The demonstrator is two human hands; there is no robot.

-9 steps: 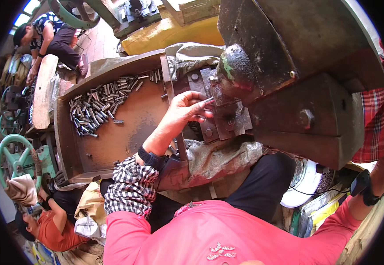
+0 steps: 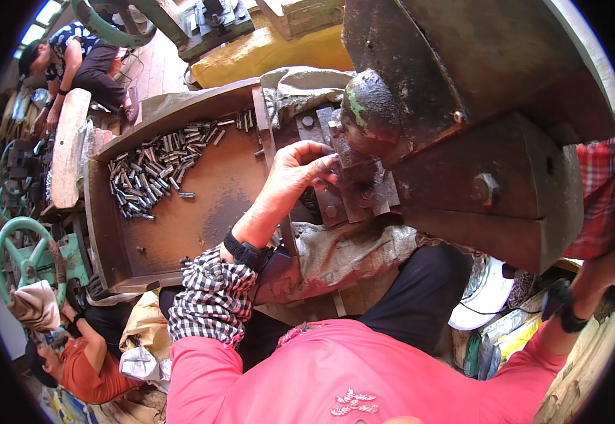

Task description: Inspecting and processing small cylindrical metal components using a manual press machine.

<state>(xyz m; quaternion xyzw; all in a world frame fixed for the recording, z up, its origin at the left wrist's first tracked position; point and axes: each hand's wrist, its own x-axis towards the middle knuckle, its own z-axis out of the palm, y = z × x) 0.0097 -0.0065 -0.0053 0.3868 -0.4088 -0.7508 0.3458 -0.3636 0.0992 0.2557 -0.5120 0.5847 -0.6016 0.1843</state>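
My left hand [image 2: 300, 169] reaches to the dark metal die block [image 2: 364, 187] of a press. Its thumb and index finger are drawn together in a pinch against the block's near edge; whatever lies between the fingertips is too small to make out. Just above the block hangs the press's rounded, greasy head [image 2: 372, 106]. To the left of the hand stands a shallow brown metal tray [image 2: 215, 212], with many short shiny metal tubes [image 2: 155, 169] heaped at its far left. My right forearm [image 2: 597, 279] rises at the right rim, its hand hidden past the red plaid cloth [image 2: 599, 191].
A large dark machine housing [image 2: 484, 187] fills the right side. Grey sacking [image 2: 353, 254] covers the edge below the die. At the left are a green handwheel [image 2: 32, 258] and two other people, one in orange [image 2: 92, 371] and one in dark patterned clothing [image 2: 74, 60].
A short metal tube showed between my left fingertips before; now it is no longer visible there. The left hand stays by the die. My right forearm has shifted slightly, and the plaid cloth is blurred.
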